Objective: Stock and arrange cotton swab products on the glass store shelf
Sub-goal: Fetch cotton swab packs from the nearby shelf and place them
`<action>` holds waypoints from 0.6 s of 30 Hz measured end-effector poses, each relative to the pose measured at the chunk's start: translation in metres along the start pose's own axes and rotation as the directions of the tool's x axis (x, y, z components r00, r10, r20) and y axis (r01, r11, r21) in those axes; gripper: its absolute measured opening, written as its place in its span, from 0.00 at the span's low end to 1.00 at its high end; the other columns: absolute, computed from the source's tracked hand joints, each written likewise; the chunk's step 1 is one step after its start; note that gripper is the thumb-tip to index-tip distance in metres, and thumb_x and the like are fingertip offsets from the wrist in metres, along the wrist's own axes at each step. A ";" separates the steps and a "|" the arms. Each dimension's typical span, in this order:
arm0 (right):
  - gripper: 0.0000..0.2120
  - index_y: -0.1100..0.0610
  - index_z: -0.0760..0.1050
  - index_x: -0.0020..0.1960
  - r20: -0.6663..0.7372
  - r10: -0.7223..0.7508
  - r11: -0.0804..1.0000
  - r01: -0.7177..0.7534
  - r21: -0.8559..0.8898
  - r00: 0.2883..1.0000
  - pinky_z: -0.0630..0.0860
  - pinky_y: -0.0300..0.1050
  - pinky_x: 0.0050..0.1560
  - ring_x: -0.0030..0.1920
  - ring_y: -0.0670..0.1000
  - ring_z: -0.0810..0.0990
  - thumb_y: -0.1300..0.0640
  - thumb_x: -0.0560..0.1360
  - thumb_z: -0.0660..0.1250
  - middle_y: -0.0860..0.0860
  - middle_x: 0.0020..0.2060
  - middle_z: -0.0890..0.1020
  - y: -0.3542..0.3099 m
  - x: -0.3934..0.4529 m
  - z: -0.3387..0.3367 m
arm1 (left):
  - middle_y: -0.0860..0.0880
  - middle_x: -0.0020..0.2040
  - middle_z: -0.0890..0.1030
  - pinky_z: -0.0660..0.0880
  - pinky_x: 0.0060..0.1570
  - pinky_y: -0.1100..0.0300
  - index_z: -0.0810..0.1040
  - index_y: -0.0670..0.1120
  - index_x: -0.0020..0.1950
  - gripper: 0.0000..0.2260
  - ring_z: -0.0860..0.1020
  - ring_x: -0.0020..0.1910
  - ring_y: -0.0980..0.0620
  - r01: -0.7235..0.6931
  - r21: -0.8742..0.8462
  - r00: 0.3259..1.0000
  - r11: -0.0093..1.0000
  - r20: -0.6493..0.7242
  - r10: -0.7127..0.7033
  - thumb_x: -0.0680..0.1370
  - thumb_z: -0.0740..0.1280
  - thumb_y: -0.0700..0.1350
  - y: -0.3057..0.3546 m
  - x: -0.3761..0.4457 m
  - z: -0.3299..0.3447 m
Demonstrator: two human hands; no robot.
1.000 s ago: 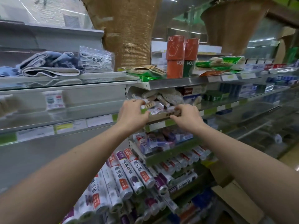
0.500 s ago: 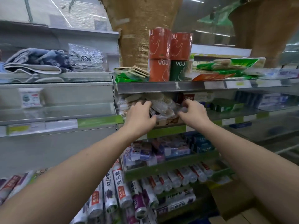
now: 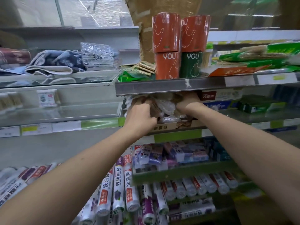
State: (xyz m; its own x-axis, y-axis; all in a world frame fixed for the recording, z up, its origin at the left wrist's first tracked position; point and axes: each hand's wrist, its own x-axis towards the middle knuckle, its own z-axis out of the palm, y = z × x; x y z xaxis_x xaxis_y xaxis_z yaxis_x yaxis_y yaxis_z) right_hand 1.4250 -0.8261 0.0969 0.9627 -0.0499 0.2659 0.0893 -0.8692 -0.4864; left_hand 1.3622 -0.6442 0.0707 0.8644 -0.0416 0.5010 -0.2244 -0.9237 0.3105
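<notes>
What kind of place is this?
Most likely a small retail shop aisle: tiered shelves with price-tag strips on their edges, stacked packaged rolls on top, rows of boxed wrap rolls below. Both hands reach into the packets.

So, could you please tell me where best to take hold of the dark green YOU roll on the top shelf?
Grip the dark green cylindrical YOU roll around its sides, coming from the front. It stands upright beside an orange roll, and another orange roll rests on top; lift that off first.
</notes>
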 end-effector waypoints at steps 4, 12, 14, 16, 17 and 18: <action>0.14 0.60 0.75 0.62 -0.006 -0.109 0.993 0.109 0.037 0.994 0.72 0.43 0.60 0.60 0.58 0.76 0.61 0.77 0.64 0.58 0.58 0.79 0.006 0.012 0.003 | 0.42 0.49 0.81 0.78 0.46 0.48 0.76 0.46 0.64 0.18 0.77 0.48 0.42 -0.019 -0.016 0.998 1.000 0.057 0.020 0.74 0.70 0.44 0.005 0.005 0.003; 0.15 0.59 0.75 0.62 -0.104 -0.096 0.987 0.108 0.117 0.990 0.70 0.40 0.58 0.61 0.57 0.76 0.60 0.76 0.67 0.57 0.59 0.80 0.022 0.021 0.007 | 0.43 0.50 0.78 0.73 0.44 0.52 0.61 0.54 0.79 0.34 0.77 0.50 0.42 -0.169 -0.013 0.970 0.985 0.174 0.169 0.75 0.66 0.37 0.022 0.014 0.012; 0.16 0.59 0.75 0.63 -0.116 -0.093 0.982 0.110 0.152 0.989 0.72 0.42 0.60 0.61 0.57 0.77 0.60 0.76 0.69 0.57 0.58 0.80 0.024 0.018 0.008 | 0.43 0.49 0.78 0.74 0.43 0.52 0.64 0.51 0.78 0.31 0.78 0.50 0.41 -0.184 -0.037 0.967 0.982 0.173 0.187 0.76 0.66 0.37 0.025 0.018 0.014; 0.19 0.57 0.75 0.64 -0.139 -0.103 0.973 0.129 0.190 0.985 0.75 0.48 0.64 0.62 0.57 0.77 0.59 0.75 0.72 0.56 0.60 0.80 0.025 0.012 0.007 | 0.43 0.52 0.80 0.76 0.46 0.51 0.64 0.52 0.78 0.32 0.78 0.50 0.42 -0.208 -0.061 0.965 0.976 0.152 0.215 0.75 0.67 0.37 0.026 0.020 0.017; 0.20 0.55 0.75 0.65 -0.147 -0.111 0.970 0.139 0.199 0.983 0.75 0.50 0.64 0.63 0.57 0.77 0.58 0.75 0.73 0.55 0.60 0.80 0.027 0.009 0.005 | 0.43 0.53 0.81 0.78 0.48 0.49 0.65 0.53 0.77 0.32 0.78 0.51 0.42 -0.227 -0.059 0.963 0.972 0.135 0.233 0.75 0.68 0.37 0.027 0.021 0.018; 0.20 0.54 0.75 0.65 -0.146 -0.112 0.970 0.140 0.200 0.983 0.75 0.50 0.64 0.62 0.57 0.78 0.57 0.75 0.73 0.54 0.61 0.80 0.029 0.007 0.003 | 0.43 0.54 0.81 0.79 0.49 0.48 0.67 0.53 0.75 0.31 0.78 0.51 0.41 -0.246 -0.046 0.962 0.968 0.111 0.250 0.74 0.69 0.38 0.028 0.023 0.020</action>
State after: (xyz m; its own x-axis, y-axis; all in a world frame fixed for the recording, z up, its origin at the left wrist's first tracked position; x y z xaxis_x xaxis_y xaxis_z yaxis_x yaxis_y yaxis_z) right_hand 1.4347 -0.8502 0.0826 0.8990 -0.0235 0.4372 0.2725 -0.7517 -0.6006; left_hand 1.3849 -0.6784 0.0740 0.8254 -0.3133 0.4697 -0.4507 -0.8666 0.2140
